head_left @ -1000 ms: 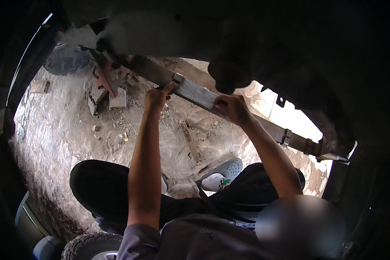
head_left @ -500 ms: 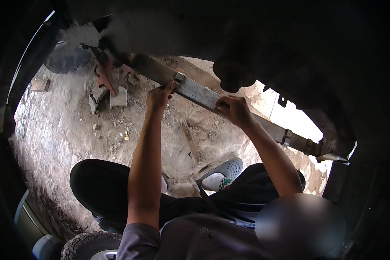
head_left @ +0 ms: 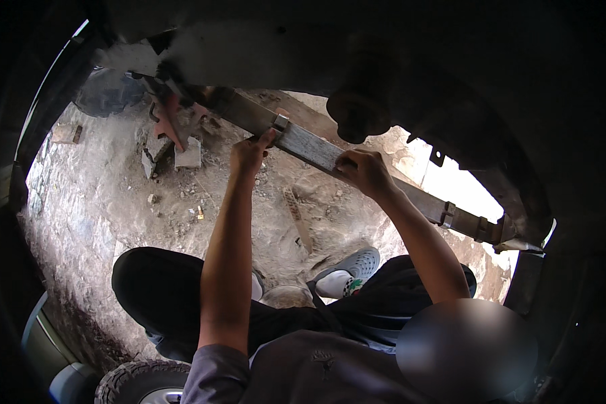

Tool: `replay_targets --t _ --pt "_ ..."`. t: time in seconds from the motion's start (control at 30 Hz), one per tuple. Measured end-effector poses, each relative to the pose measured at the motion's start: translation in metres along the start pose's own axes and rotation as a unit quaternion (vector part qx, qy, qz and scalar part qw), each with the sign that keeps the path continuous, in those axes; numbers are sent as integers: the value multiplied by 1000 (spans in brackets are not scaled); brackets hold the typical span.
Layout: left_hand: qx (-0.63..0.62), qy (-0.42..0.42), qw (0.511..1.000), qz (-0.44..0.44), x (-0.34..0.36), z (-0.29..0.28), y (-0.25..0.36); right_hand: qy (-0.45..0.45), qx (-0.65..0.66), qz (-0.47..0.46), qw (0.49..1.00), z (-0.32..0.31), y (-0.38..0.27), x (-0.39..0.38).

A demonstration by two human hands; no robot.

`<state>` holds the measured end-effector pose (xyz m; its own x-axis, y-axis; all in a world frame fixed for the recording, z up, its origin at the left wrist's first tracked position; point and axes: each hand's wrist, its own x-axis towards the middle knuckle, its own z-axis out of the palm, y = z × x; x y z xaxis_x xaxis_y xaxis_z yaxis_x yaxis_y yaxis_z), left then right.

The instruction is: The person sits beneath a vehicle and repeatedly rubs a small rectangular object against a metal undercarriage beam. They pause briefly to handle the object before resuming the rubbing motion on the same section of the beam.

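A long grey leaf spring [head_left: 310,146] runs slantwise from upper left to lower right beneath a dark vehicle body. Around its stack sits a metal clip [head_left: 281,122]. My left hand [head_left: 249,155] is closed on the spring's near edge, its thumb up against the side of this clip; part of its fingers is hidden. Farther right along the same spring, my right hand [head_left: 369,172] bends its fingers over the top and near edge. Past that hand, a second clip [head_left: 447,214] wraps the spring close to its right end.
Overhead hangs a dark rounded part [head_left: 358,114] beyond the spring. A reddish metal stand [head_left: 169,120] and a pale block [head_left: 188,153] are on the dirt ground at upper left. A tire [head_left: 131,382] lies at lower left. A flat strip [head_left: 297,219] rests between my feet and the spring.
Both hands keep their places on the leaf spring. The whole view has shifted very slightly, and my left hand sits marginally farther right in it.
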<state>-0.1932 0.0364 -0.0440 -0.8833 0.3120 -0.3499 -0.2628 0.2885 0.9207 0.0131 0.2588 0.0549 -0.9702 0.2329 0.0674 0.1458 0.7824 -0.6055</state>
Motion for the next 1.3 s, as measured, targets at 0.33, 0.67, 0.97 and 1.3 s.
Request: replay_targets --t 0.33,0.67,0.97,1.3 --pt "-8 -12 1000 -14 -3 10 16 82 9 -45 996 41 -28 57" --pt "40 -22 998 -45 -22 -8 35 30 34 -22 999 20 -18 14" --pt "48 -41 996 -55 -21 -4 41 123 1 -70 990 71 -51 84" --pt "22 -30 998 -44 -19 -7 28 112 -20 -44 993 58 -44 59"
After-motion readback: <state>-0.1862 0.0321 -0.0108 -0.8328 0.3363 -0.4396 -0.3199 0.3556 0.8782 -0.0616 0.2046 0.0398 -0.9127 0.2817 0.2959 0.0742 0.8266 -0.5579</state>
